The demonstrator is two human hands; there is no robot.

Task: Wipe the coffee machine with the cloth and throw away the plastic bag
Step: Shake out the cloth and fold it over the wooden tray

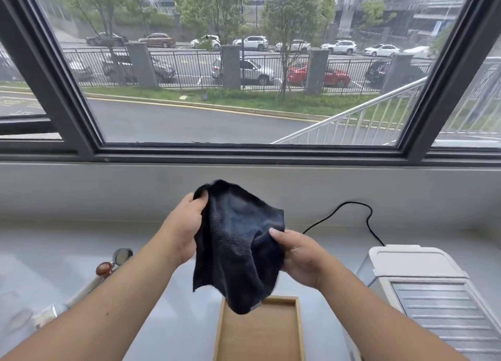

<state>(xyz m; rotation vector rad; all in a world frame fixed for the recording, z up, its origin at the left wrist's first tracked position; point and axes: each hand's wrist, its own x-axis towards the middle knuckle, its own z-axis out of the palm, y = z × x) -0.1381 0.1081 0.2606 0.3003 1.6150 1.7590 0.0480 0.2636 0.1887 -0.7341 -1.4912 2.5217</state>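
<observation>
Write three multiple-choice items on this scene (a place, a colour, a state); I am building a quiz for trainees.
1. Where does the coffee machine stand? A) right of the wooden tray B) left of it C) on the window ledge
2. What colour is the cloth? A) white B) dark blue C) red
3. How is the cloth held? A) lying in the tray B) by one hand C) by both hands, aloft
Key: 1 A, it stands at the tray's right; 2 B, it is dark navy; 3 C, left hand and right hand each grip an edge.
</observation>
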